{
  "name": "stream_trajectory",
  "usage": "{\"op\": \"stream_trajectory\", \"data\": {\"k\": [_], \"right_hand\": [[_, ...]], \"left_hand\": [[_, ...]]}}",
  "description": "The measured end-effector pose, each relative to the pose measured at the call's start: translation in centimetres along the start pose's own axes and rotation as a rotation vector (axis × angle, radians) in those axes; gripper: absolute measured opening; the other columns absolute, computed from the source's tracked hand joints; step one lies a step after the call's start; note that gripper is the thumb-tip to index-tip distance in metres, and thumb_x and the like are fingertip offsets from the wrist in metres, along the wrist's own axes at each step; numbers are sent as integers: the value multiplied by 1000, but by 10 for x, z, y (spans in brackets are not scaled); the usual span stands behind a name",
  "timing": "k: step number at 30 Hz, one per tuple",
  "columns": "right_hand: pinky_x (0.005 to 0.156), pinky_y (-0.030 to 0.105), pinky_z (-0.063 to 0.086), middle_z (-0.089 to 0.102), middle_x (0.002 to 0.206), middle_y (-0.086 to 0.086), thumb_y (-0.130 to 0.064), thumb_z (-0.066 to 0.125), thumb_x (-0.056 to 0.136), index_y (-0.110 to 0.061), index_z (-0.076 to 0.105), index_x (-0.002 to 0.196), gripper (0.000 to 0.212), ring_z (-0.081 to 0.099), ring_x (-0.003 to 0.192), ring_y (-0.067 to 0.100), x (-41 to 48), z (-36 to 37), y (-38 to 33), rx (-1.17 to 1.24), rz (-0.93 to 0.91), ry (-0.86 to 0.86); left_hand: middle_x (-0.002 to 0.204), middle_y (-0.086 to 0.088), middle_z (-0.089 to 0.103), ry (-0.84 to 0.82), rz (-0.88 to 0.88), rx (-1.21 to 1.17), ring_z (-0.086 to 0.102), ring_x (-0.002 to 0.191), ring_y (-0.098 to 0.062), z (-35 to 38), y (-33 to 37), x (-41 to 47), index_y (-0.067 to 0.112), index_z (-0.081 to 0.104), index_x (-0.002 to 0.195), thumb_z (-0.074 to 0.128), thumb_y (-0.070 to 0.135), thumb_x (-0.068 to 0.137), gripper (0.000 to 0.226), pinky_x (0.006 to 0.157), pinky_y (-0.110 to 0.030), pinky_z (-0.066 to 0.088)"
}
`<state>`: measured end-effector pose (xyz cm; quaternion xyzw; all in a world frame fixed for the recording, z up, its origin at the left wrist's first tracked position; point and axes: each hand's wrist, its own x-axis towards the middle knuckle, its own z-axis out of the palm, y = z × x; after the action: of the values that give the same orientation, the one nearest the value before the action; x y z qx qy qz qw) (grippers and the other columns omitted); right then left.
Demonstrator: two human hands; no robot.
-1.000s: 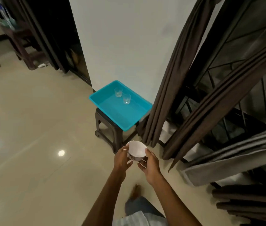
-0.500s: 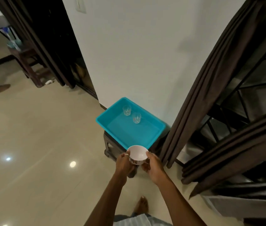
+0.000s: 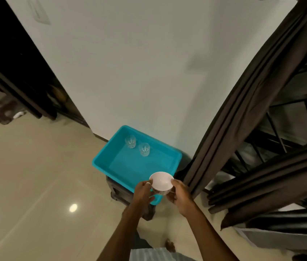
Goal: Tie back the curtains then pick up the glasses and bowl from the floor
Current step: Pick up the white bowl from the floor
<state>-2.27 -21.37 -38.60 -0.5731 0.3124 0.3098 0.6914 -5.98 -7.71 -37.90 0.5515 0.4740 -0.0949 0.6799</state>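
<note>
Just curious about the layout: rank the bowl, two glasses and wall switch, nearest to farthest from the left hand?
1. Bowl, held by the left hand.
2. Right glass, in the tray.
3. Left glass, just behind.
4. Wall switch, upper left.

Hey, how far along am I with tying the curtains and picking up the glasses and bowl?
Done, it seems: the curtain hangs gathered to one side, though no tie shows, and both glasses stand in the teal tray. In hand: the white bowl, gripped by the left hand and right hand above the tray's near corner. Left: set the bowl in the tray.
</note>
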Motion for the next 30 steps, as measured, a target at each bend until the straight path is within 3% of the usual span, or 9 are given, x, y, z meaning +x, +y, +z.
{"op": "stream_trajectory", "data": {"k": [7, 12, 17, 22, 30], "right_hand": [[83, 41, 62, 62, 128, 16, -25, 56, 104, -14, 59, 132, 30, 65, 111, 34, 34, 47, -2, -9, -3, 151], [91, 50, 61, 62, 122, 15, -22, 63, 100, -13, 58, 129, 31, 64, 111, 35, 65, 90, 7, -9, 84, 292], [87, 49, 62, 64, 119, 16, -23, 65, 97, -16, 64, 118, 22, 67, 104, 35, 116, 109, 12, 3, 120, 398], [74, 38, 62, 65, 119, 13, -19, 60, 100, -21, 65, 112, 13, 68, 104, 35, 173, 113, 5, 58, 100, 469], [84, 40, 56, 63, 124, 7, -23, 56, 101, -18, 63, 127, 27, 61, 113, 27, 244, 105, 10, -54, 56, 481]], "left_hand": [[107, -7, 64, -44, 7, 162, 64, 95, -21, -17, 24, 70, 14, 60, 110, 55, 25, 101, 15, 62, -30, 53], [107, -11, 64, -82, 41, 371, 59, 85, -19, -36, 46, 121, 18, 59, 100, 55, 19, 99, 4, 80, -44, 59], [103, -6, 65, -217, -82, 381, 62, 94, -21, -42, 62, 174, 23, 62, 100, 54, 15, 97, 11, 74, -36, 55], [94, -2, 63, -305, -88, 492, 62, 93, -21, -20, 79, 231, 24, 61, 101, 56, 23, 101, 5, 74, -33, 53], [95, 4, 65, -404, -129, 539, 62, 90, -16, 12, 70, 300, 32, 63, 97, 55, 25, 101, 12, 76, -32, 53]]}}
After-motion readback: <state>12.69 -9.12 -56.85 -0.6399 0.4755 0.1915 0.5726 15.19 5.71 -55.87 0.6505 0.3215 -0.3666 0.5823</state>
